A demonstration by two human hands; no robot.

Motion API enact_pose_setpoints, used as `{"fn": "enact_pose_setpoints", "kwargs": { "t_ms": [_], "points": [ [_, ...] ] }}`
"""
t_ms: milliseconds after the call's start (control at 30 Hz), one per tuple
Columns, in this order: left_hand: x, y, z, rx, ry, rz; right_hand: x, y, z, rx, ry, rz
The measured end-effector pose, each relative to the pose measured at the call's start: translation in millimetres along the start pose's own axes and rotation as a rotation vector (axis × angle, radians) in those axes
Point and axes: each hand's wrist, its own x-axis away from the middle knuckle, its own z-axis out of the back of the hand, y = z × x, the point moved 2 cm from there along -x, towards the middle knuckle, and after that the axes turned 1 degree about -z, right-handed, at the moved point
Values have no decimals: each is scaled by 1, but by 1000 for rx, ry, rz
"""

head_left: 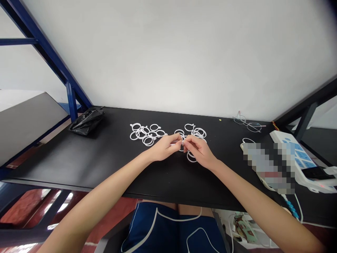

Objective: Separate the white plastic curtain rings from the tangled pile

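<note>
My left hand [165,147] and my right hand [198,149] meet over the middle of a black table [105,161]. Both pinch one small white plastic ring [182,142] between their fingertips. Left of the hands lies a cluster of several white rings [146,133]. Another pile of white rings [196,133] lies just behind and under my right hand, partly hidden by it.
A crumpled black plastic bag [86,121] sits at the table's back left. Wire-rimmed glasses [247,123] lie at the back right. A white and blue power strip [297,154] with cables occupies the right edge. Blue metal shelf posts [71,102] stand at left.
</note>
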Motion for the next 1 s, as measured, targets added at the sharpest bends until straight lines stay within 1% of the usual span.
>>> {"fn": "enact_pose_setpoints", "kwargs": {
  "t_ms": [467,667,800,867,1000],
  "points": [
    [0,0,0,-51,0,12,0,1,-1,38,12,9],
    [0,0,0,-27,-2,-4,0,2,-2,31,14,13],
    [-1,-3,0,-51,-7,2,1,3,-4,67,19,28],
    [-1,-4,1,-68,12,-1,2,4,-5,127,63,52],
    [-2,-5,3,-80,68,-9,1,6,-2,308,245,135]
  ]
}}
